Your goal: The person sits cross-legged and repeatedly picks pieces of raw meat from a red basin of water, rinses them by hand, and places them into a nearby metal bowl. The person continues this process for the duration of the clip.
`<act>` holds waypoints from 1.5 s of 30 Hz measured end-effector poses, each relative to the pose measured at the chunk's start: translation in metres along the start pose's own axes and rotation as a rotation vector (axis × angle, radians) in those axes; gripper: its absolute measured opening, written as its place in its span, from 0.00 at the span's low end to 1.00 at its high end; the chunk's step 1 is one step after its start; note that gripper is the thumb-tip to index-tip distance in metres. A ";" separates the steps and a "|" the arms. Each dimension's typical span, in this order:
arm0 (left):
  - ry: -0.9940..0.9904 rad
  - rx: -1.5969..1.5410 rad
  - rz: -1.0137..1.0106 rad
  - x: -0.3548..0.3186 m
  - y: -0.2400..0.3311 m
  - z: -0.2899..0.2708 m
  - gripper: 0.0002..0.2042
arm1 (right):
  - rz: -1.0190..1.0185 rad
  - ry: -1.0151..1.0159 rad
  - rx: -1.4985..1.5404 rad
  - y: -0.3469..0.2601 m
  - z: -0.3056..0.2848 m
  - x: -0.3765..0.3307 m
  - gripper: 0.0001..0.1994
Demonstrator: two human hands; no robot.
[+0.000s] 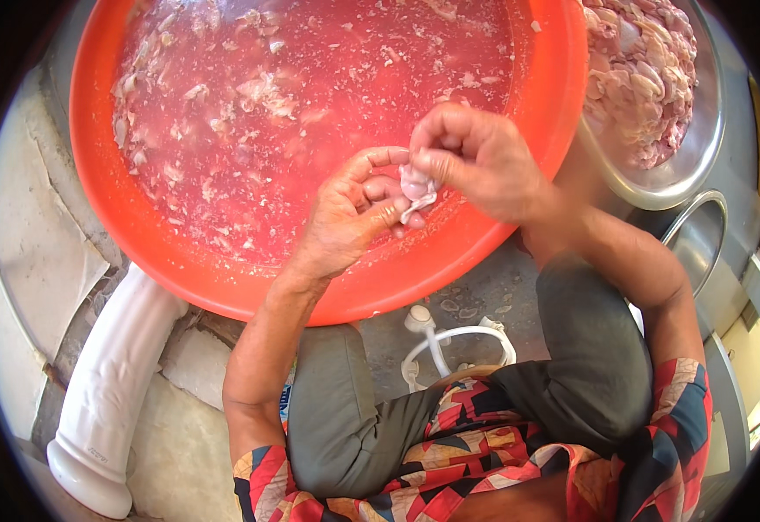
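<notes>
Over the near rim of a large orange-red basin point(250, 296), my left hand point(343, 211) cradles a small, pale piece of raw meat point(414, 182) in its curled fingers. A whitish flap of skin or membrane hangs from the piece by my thumb. My right hand point(482, 161) comes in from the right, its thumb and forefinger pinched together at the top of the same piece. The fingertips partly hide it. Behind both hands, cloudy pinkish-red liquid point(328, 130) fills the basin, with many pale scraps of meat or fat floating in it.
A metal bowl point(709, 130) heaped with raw pink meat point(645, 83) stands at the upper right. Below it is another metal rim point(723, 222). A white column-like pedestal point(115, 383) lies at the left. White plastic tubing point(476, 330) sits between my knees.
</notes>
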State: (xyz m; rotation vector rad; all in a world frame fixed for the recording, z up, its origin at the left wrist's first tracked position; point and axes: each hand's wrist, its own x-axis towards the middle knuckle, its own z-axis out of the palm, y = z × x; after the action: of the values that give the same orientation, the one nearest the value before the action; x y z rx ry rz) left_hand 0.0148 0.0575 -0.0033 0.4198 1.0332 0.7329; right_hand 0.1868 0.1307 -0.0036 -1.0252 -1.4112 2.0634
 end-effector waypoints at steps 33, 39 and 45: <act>-0.005 0.222 0.020 0.044 -0.028 -0.017 0.11 | -0.312 0.054 -0.588 -0.004 -0.029 -0.014 0.07; -0.054 -0.065 0.027 0.013 -0.012 -0.006 0.14 | -0.099 0.044 -0.449 -0.005 -0.022 -0.011 0.09; -0.063 0.076 0.025 0.000 -0.009 -0.001 0.10 | 0.021 -0.129 -0.210 0.000 -0.013 -0.006 0.08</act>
State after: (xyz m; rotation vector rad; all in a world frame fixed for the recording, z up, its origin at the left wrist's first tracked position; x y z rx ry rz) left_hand 0.0173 0.0512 -0.0095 0.5193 0.9999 0.6999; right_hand 0.2007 0.1348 -0.0044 -1.0068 -1.7191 2.0611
